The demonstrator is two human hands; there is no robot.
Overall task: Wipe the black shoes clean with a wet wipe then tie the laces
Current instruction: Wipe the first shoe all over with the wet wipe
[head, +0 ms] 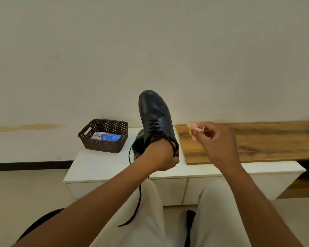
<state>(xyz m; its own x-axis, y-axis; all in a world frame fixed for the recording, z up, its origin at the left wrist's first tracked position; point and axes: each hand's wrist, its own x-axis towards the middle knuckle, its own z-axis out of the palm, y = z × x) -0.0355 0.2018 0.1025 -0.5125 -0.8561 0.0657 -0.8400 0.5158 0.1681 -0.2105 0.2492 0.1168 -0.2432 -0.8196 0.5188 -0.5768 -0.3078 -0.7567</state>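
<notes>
My left hand (163, 155) grips a black lace-up shoe (155, 114) by its heel and holds it up with the toe pointing away. One loose black lace (135, 202) hangs down from it over my lap. A second black shoe (138, 142) stands on the white cabinet behind the raised one, mostly hidden. My right hand (216, 139) is to the right of the raised shoe, apart from it, and pinches a small crumpled pinkish wipe (194, 129) between fingertips.
A dark brown perforated basket (96, 143) with a blue-and-white wipes pack (107, 136) stands on the low white cabinet (96, 166). A wooden board (257, 145) lies on its right part. A pale wall rises behind. My legs in light trousers fill the foreground.
</notes>
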